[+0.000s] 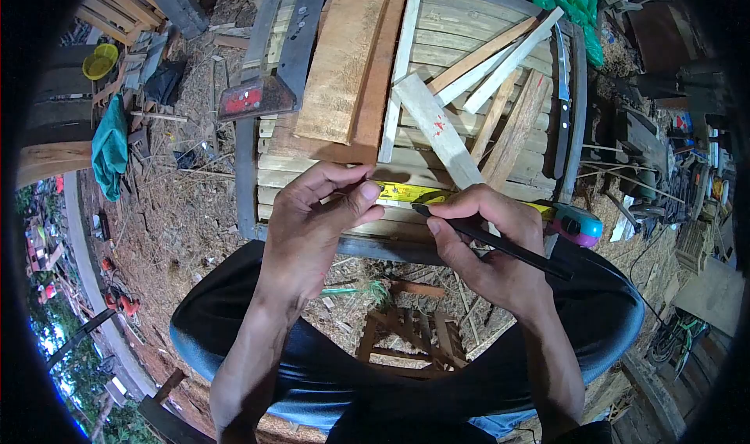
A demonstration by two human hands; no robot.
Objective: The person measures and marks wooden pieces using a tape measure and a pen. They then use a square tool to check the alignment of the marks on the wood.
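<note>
My left hand pinches the end of a yellow tape measure blade between thumb and fingers. A pale wooden strip seems to lie under the blade, mostly hidden by my hands. My right hand grips a black pencil, its tip at the blade's lower edge. The blade runs rightward behind my right hand to the teal and purple tape measure case, which rests by the near right corner of the slatted wooden table.
Wide brown boards and a handsaw lie on the table's left side. A short board with red marks and several thin strips lie to the right. A dark square lies along the right edge. Wood scraps cover the ground.
</note>
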